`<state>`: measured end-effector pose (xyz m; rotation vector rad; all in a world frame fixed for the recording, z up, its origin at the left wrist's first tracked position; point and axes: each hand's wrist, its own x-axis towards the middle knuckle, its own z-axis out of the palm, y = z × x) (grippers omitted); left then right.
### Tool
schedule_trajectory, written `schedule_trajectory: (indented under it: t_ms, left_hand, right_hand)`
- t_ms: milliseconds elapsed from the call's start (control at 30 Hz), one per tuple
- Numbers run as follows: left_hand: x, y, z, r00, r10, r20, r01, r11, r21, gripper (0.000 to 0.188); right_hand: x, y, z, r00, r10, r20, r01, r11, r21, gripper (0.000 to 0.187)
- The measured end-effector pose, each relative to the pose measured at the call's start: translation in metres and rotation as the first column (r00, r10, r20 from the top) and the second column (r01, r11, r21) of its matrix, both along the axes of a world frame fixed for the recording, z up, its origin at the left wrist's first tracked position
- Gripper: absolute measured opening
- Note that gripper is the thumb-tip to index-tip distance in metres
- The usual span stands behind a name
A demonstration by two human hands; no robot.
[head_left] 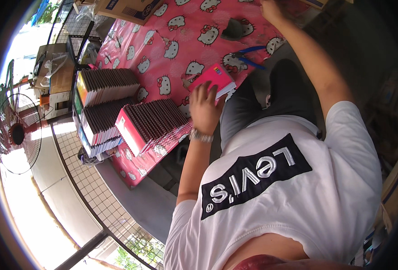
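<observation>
A pink notebook (214, 80) lies at the table's near edge, just in front of my lap. My left hand (204, 107) is on its near left end, fingers over the cover and thumb by the edge. My right arm stretches far forward to the upper right, and my right hand (269, 11) is partly cut off by the picture's top edge; its fingers are not clear. Blue-handled pliers (252, 56) rest on the table to the right of the notebook. Beyond them sits a small dark grey-green object (232, 29) whose kind I cannot make out.
Several stacks of spiral-bound notebooks stand to the left: a pink-covered row (151, 121) nearest me, others (108, 85) behind. A pink patterned cloth (163, 54) covers the table. A cardboard box (129, 10) sits at the far edge, and a fan (18, 132) at far left.
</observation>
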<state>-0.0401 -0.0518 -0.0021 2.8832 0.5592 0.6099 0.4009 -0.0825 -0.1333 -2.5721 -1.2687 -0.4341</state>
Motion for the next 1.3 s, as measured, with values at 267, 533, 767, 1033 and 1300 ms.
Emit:
schedule_trajectory:
  t_ms: [267, 533, 767, 1033, 1300]
  left_hand:
    - [0.006, 0.032, -0.028, 0.989, -0.111, -0.098, 0.097, 0.985, -0.142, 0.016]
    - [0.021, 0.035, -0.021, 0.969, -0.198, -0.149, 0.176, 0.973, -0.146, 0.013]
    - [0.020, 0.047, -0.019, 0.960, -0.244, -0.135, 0.198, 0.938, -0.283, 0.014]
    - [0.017, 0.053, -0.023, 0.966, -0.250, -0.060, 0.225, 0.936, -0.271, 0.015]
    - [0.012, 0.044, -0.023, 0.989, -0.132, -0.065, 0.113, 0.963, -0.245, 0.021]
  right_hand:
    - [-0.075, -0.033, 0.043, 0.850, 0.354, -0.391, -0.114, 0.848, 0.518, 0.039]
    - [-0.191, -0.069, 0.056, 0.513, 0.562, -0.649, -0.198, 0.813, 0.547, 0.033]
    - [-0.246, -0.085, 0.046, -0.155, 0.432, -0.888, 0.119, 0.901, 0.417, 0.039]
    - [-0.287, -0.086, 0.038, 0.379, 0.550, -0.744, -0.109, 0.825, 0.554, 0.040]
    - [-0.289, -0.079, 0.059, 0.625, 0.556, -0.548, -0.254, 0.809, 0.531, 0.033]
